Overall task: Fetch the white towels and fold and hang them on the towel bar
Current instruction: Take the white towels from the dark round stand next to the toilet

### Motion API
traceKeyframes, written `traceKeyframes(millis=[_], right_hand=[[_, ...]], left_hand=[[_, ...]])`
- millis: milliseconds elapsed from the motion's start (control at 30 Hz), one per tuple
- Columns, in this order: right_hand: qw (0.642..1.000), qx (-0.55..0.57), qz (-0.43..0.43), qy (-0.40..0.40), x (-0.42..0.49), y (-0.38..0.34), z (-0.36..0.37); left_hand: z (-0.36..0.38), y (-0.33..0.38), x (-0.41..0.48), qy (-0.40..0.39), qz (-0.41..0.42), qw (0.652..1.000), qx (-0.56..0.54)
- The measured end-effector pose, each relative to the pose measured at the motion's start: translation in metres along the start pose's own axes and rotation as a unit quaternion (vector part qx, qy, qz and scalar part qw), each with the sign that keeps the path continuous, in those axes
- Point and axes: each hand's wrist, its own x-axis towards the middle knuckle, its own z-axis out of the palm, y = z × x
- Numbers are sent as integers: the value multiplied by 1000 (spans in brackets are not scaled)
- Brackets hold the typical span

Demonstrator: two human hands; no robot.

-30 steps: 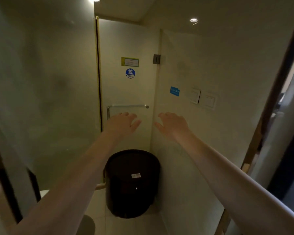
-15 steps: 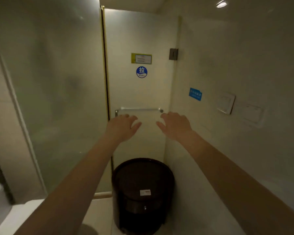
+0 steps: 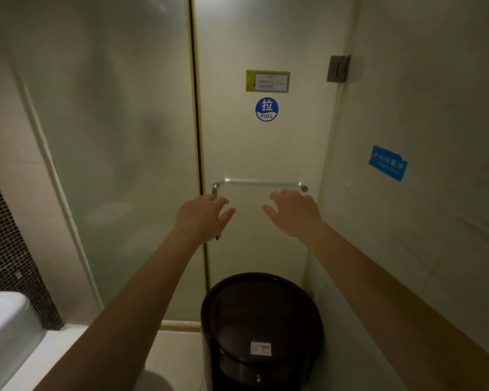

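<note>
My empty left hand [image 3: 202,214] and right hand [image 3: 292,213], fingers [image 3: 283,197] loosely spread, hover under the mid-frame towel bar [image 3: 261,182]; fetch towels first.

A bare towel bar [image 3: 261,182] spans the far frosted glass door [image 3: 266,142], with open air in front of it and between the left hand [image 3: 202,214] and right hand [image 3: 292,213] just below. A black lidded bin [image 3: 261,320] fills the floor beneath. The right wall [image 3: 421,235] and left glass panel [image 3: 110,136] hem in the sides.
</note>
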Motion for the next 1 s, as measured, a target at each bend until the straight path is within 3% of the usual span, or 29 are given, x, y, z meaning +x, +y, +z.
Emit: traceKeyframes(millis=[267, 467, 600, 1000], right_hand=[[999, 28, 33, -6, 55, -2, 46], [966, 220, 127, -38, 47, -12, 135], [952, 242, 155, -104, 18, -14, 216], [930, 283, 200, -123, -116, -35, 459]], left_hand=[[50, -24, 58, 6, 30, 999, -25], [144, -38, 64, -23, 44, 996, -75], [223, -46, 43, -66, 49, 993, -79], [480, -37, -100, -117, 60, 988, -83]])
